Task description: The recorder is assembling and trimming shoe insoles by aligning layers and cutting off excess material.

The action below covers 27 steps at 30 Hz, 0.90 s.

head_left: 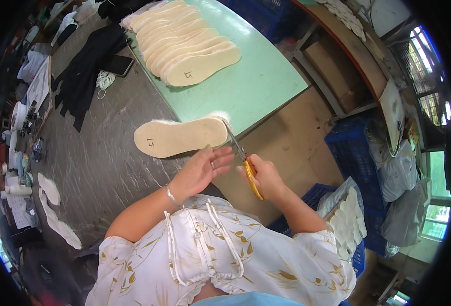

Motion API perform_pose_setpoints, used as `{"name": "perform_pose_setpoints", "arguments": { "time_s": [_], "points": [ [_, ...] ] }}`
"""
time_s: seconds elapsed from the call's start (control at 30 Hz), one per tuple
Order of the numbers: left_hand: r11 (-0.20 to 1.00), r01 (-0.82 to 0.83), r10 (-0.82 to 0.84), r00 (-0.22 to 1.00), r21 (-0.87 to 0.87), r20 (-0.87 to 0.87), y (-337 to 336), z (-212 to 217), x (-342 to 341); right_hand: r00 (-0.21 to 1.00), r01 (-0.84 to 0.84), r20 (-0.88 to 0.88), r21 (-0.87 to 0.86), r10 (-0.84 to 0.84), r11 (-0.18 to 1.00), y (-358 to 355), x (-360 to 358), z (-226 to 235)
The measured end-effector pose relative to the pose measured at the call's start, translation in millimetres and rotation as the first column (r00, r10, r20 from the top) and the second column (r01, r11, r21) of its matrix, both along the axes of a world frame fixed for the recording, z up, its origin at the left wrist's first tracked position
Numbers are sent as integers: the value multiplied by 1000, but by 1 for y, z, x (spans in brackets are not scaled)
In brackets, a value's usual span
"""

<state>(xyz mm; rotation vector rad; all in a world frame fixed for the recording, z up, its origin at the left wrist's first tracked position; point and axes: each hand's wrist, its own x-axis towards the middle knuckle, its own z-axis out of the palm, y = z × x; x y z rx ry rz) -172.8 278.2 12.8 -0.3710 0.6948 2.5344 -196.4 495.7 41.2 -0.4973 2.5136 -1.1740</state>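
Note:
A cream insole (182, 136) with fluffy white edging lies across the grey tabletop and the rim of the green board, its heel to the right. Just below its near edge is my left hand (200, 171), fingers stretched out and apart, thumb tip close to the insole; I cannot tell if it touches. In my right hand (267, 178) is a pair of scissors (252, 179) with yellow and orange handles. Their blades point up and left, alongside the insole's heel.
A row of overlapping insoles (200, 64) rests on the green board (266, 86). White offcuts (57, 219) lie at the table's left side. A dark phone (117, 65) and black cloth (90, 61) are farther back. Blue crates (350, 148) stand on the right.

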Motion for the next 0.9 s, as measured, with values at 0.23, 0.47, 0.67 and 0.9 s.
{"name": "perform_pose_setpoints", "arguments": {
  "time_s": [0.23,0.47,0.67,0.9],
  "points": [
    [954,-295,295,955,-56,7,10,-13,-9,997,-83,15,151,82,985,4,19,-11],
    [940,-340,341,939,-30,54,10,-23,-4,983,-140,142,179,116,974,8,24,-11],
    [905,-421,424,904,-63,59,2,-18,-15,916,-185,335,-130,219,974,15,30,-14],
    [915,-401,402,913,-38,69,2,-20,-12,963,-167,224,53,152,984,-4,22,-20]
  ]
}}
